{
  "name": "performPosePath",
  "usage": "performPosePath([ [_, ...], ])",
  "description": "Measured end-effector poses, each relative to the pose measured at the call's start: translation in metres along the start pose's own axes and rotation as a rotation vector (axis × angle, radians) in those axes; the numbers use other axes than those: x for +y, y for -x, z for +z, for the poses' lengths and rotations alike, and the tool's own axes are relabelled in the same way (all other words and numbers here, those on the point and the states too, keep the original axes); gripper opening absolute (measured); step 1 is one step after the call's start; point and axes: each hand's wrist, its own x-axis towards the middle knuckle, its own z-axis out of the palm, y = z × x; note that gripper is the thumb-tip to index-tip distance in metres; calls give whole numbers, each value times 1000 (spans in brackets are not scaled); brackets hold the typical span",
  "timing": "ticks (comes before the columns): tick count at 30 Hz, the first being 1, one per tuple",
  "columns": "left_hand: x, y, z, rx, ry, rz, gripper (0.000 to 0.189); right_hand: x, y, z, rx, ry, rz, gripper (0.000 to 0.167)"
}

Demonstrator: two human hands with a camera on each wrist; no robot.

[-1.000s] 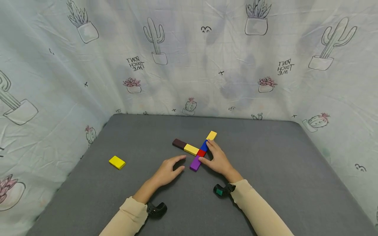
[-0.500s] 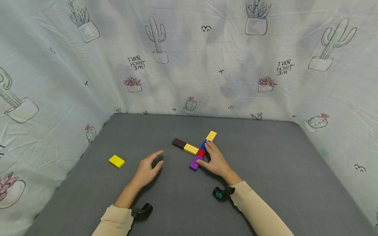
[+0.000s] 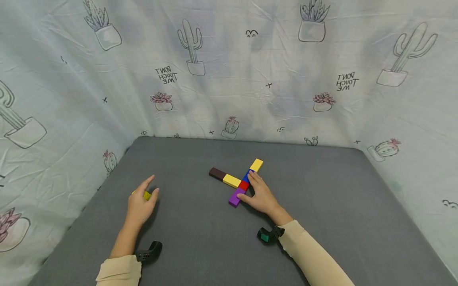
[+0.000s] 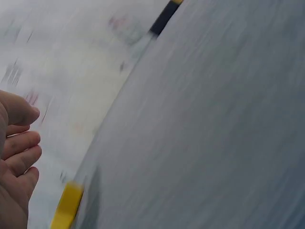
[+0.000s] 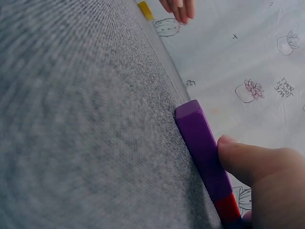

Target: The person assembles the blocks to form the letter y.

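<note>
My left hand [image 3: 139, 208] hovers over a yellow block [image 3: 147, 195] at the table's left, thumb and fingers spread and holding nothing. In the left wrist view that yellow block [image 4: 67, 205] stands apart from the fingers. A T-like row of flat blocks lies mid-table: a purple block [image 3: 234, 199], a red block [image 3: 243, 185], a blue block [image 3: 245, 177] and a pale yellow block [image 3: 256, 165]. Branching left from the red one are another pale yellow block [image 3: 231, 181] and a dark brown block [image 3: 217, 173]. My right hand [image 3: 264, 198] rests its thumb against the purple block and its fingers on the blue one.
Grey cloth covers the table [image 3: 200, 238]. Behind and at the sides hangs a pale curtain [image 3: 229, 71] with cactus drawings. Each wrist wears a black camera mount, such as the right one [image 3: 270, 234].
My left hand has moved left, away from the row of blocks, to over the lone yellow block, now partly hidden. The right hand stays at the row almost unmoved.
</note>
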Motion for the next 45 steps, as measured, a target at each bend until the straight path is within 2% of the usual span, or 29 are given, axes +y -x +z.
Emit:
performPosePath([
  [4, -15, 1, -19, 16, -42, -118, 53, 0, -1, 0, 3, -11, -4, 88],
  [8, -24, 2, -30, -44, -32, -173, 59, 0, -1, -1, -2, -17, 11, 88],
  [12, -27, 4, -33, -104, -35, -181, 64, 1, 0, -1, -10, -15, 17, 88],
  [16, -30, 5, -33, -130, -47, -190, 68, 0, -2, 0, -14, -11, 4, 88],
  [25, -38, 4, -31, -206, -140, -259, 77, 1, -4, 3, -9, 2, 1, 87],
  [39, -42, 3, -31, -246, -263, -250, 77, 1, -6, 2, -17, 1, 10, 87],
  [45, -45, 2, -28, -242, -294, -242, 77, 2, -6, 1, -21, -5, 13, 87],
])
